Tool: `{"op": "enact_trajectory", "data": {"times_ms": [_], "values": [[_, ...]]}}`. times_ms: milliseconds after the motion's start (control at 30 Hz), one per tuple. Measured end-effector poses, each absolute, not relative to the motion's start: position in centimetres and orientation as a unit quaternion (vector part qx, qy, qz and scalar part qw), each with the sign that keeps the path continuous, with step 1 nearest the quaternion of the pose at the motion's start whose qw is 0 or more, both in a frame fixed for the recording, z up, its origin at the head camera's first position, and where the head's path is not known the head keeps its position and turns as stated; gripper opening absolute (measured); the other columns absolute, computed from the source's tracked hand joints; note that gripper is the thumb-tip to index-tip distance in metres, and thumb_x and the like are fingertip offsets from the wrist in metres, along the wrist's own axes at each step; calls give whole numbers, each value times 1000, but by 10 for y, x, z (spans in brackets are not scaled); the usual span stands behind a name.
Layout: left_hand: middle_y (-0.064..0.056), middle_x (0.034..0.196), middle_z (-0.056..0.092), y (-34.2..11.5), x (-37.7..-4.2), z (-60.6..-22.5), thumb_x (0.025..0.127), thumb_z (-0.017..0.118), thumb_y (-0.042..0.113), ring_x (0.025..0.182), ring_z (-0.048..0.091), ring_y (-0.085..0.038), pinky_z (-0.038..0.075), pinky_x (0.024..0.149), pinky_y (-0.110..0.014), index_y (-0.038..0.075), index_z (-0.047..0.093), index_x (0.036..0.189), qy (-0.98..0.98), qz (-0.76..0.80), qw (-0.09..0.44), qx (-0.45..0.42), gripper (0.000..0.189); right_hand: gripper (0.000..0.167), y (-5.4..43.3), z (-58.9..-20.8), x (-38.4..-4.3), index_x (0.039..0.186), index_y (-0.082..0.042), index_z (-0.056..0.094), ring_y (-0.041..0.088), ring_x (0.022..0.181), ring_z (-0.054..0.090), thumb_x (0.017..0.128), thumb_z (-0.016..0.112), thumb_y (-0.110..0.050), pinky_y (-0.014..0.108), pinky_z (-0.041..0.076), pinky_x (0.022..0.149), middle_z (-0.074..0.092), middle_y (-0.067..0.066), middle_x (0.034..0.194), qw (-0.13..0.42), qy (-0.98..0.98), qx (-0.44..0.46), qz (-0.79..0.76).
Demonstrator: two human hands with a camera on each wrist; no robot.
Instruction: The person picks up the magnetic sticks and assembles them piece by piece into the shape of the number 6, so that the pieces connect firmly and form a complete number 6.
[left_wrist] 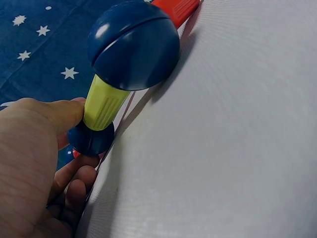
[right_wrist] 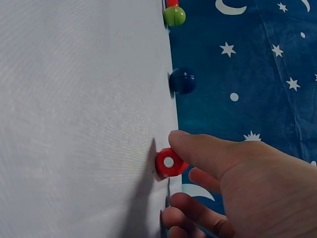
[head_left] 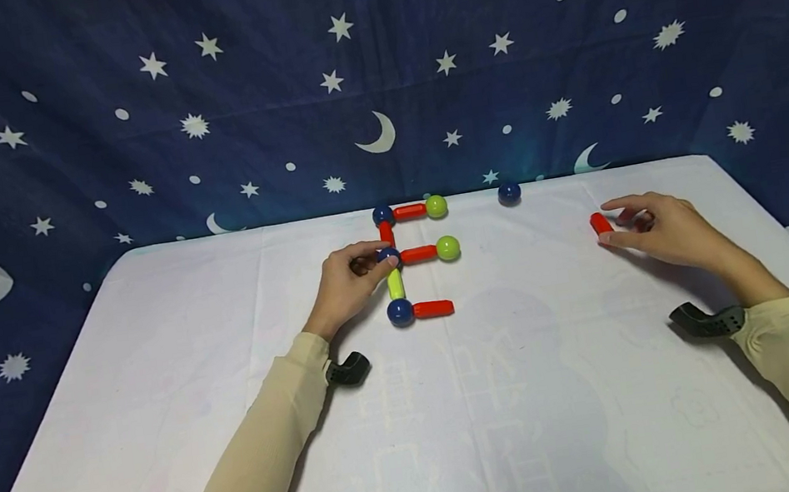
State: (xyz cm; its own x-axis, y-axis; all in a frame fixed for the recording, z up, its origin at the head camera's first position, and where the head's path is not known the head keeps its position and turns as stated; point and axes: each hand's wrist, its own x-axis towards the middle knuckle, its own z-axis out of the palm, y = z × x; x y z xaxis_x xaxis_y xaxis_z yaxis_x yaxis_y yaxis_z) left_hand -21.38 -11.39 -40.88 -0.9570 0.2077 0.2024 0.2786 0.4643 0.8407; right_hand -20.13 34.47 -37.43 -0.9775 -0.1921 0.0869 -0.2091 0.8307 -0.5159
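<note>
My left hand (head_left: pixel 347 284) pinches the middle blue ball (head_left: pixel 389 258) of a magnetic ball-and-stick figure on the table. In the left wrist view, a yellow-green stick (left_wrist: pixel 105 103) joins that ball to the nearer blue ball (left_wrist: pixel 134 44). Red sticks branch rightward from the three blue balls; the far and middle ones end in green balls (head_left: pixel 448 248), while the near red stick (head_left: pixel 434 308) has a bare end. At the right, my right hand (head_left: pixel 665 229) holds a loose red stick (head_left: pixel 599 223) between thumb and fingers. The right wrist view shows that stick (right_wrist: pixel 169 162) end-on.
A single blue ball (head_left: pixel 509 194) rests by the table's far edge, between the figure and my right hand. The white-covered table (head_left: pixel 526 429) meets a dark blue star-patterned cloth (head_left: pixel 450 104) behind it.
</note>
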Motion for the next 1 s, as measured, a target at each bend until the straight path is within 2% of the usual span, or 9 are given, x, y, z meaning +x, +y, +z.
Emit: {"op": "enact_trajectory", "data": {"times_ms": [100, 367, 833, 1000], "values": [[-9, 100, 68, -114, -213, -408, 94, 76, 22, 85, 60, -23, 51, 77, -30, 7, 73, 123, -855, -497, 34, -142, 33, 53, 344, -376, -201, 130, 2, 64, 33, 88, 60, 89, 80, -27, 24, 44, 65, 67, 22, 104, 19, -957, 106, 270], [-8, 99, 66, -114, -213, -408, 95, 75, 23, 85, 59, -23, 51, 78, -30, 8, 73, 123, -856, -498, 26, -137, 32, 55, 338, -378, -204, 133, 2, 62, 34, 88, 57, 91, 78, -29, 34, 45, 68, 65, 23, 104, 6, -959, 105, 262], [-8, 101, 68, -114, -214, -409, 95, 75, 24, 86, 60, -22, 51, 79, -32, 8, 73, 124, -858, -496, 26, -133, 33, 44, 331, -378, -207, 129, 2, 63, 34, 85, 61, 92, 74, -19, 36, 47, 67, 65, 22, 98, 22, -958, 114, 263], [-8, 100, 67, -114, -214, -410, 95, 75, 24, 86, 60, -23, 51, 79, -32, 9, 73, 123, -857, -496, 28, -135, 32, 45, 329, -376, -207, 134, 0, 61, 33, 87, 62, 96, 71, -22, 30, 47, 65, 65, 22, 101, 15, -955, 113, 275]]}}
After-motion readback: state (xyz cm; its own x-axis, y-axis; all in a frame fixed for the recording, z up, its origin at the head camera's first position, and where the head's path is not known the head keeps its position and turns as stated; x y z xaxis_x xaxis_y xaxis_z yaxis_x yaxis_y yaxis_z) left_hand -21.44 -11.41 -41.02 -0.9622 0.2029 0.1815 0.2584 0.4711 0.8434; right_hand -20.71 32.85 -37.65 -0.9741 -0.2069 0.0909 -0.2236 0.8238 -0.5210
